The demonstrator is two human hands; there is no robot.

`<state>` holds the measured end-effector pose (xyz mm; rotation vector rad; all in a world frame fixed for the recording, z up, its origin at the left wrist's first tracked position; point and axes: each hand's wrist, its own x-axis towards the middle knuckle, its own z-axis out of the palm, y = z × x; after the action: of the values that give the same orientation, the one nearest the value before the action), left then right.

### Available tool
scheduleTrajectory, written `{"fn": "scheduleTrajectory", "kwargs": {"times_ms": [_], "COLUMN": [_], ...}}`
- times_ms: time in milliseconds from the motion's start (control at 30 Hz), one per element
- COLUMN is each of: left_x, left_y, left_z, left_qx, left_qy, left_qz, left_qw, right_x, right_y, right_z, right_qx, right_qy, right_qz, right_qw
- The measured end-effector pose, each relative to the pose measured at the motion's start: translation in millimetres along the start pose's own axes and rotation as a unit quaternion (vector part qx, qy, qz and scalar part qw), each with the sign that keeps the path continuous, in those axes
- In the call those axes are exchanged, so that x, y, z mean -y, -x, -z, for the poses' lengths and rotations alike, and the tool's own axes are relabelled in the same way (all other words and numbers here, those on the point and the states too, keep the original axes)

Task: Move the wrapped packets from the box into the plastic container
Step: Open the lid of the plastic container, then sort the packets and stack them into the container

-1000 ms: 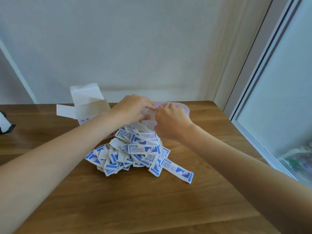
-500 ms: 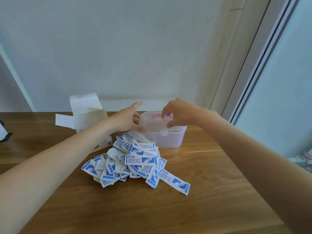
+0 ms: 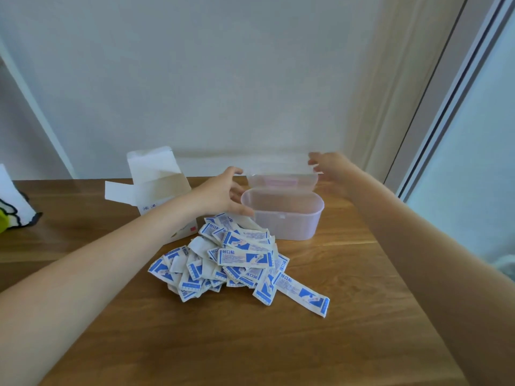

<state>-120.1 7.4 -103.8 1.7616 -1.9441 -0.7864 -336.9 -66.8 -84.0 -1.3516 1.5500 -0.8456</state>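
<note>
The left hand (image 3: pixel 220 195) was held against the left end of the plastic container (image 3: pixel 284 218), its thumb laid on the near wall below the rim and its fingers curved round the end, so that the tub was gripped and steadied. The right hand (image 3: pixel 330 165) was raised at the far right corner of the lid (image 3: pixel 281 176); it was blurred, and whether the lid was pinched or merely touched by its fingertips could not be told. The lid was seen lifted and tilted back above the rear rim, with a pink patch showing through it, and the translucent tub was left open at the top; nothing could be made out inside it. The wrapped packets (image 3: pixel 239 260), white with blue printing, were heaped on the wooden table (image 3: pixel 250 344) just in front of the container and touching its near left corner, with one long strip of packets trailing out to the right of the heap. The white cardboard box (image 3: pixel 158 190) was stood behind and to the left of the heap, its top flaps open, partly hidden by the left forearm. A white and green object (image 3: pixel 11 207) with a black outline was cut off by the left edge of the view.
</note>
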Motion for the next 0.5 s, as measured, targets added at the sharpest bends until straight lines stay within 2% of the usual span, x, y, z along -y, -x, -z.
{"fn": "scheduleTrajectory", "kwargs": {"times_ms": [67, 100, 167, 200, 233, 267, 300, 333, 367, 433, 500], "left_x": [-1, -3, -8, -10, -13, -16, -18, -21, -23, -22, -15], "left_y": [1, 1, 5, 8, 11, 19, 26, 36, 47, 64, 78], "left_z": [-1, -2, 0, 5, 10, 15, 18, 17, 13, -7, -28], "left_qx": [0.001, 0.006, 0.019, 0.009, -0.021, -0.069, -0.121, -0.148, -0.133, -0.023, 0.045], "left_qy": [-0.003, -0.007, -0.027, -0.048, -0.07, -0.085, -0.092, -0.093, -0.101, -0.179, -0.275], "left_qz": [0.004, 0.005, 0.008, 0.001, -0.012, -0.034, -0.068, -0.101, -0.125, -0.14, -0.124], "left_qw": [1.0, 1.0, 0.999, 0.999, 0.997, 0.993, 0.986, 0.979, 0.978, 0.974, 0.952], "right_x": [-12, -14, -10, -6, -1, 4, 8, 9, 6, -11, -32], "right_y": [6, 10, 24, 33, 44, 58, 72, 90, 107, 131, 148], "right_z": [-2, -2, 3, 6, 10, 13, 13, 10, 2, -21, -39], "right_qx": [0.053, 0.052, -0.019, -0.069, -0.099, -0.091, -0.038, 0.049, 0.135, 0.231, 0.238], "right_qy": [0.05, 0.075, 0.147, 0.198, 0.242, 0.285, 0.336, 0.395, 0.452, 0.544, 0.587], "right_qz": [-0.027, -0.016, 0.062, 0.122, 0.175, 0.21, 0.218, 0.195, 0.154, 0.089, 0.096], "right_qw": [0.997, 0.996, 0.987, 0.97, 0.949, 0.931, 0.915, 0.896, 0.868, 0.802, 0.768]}}
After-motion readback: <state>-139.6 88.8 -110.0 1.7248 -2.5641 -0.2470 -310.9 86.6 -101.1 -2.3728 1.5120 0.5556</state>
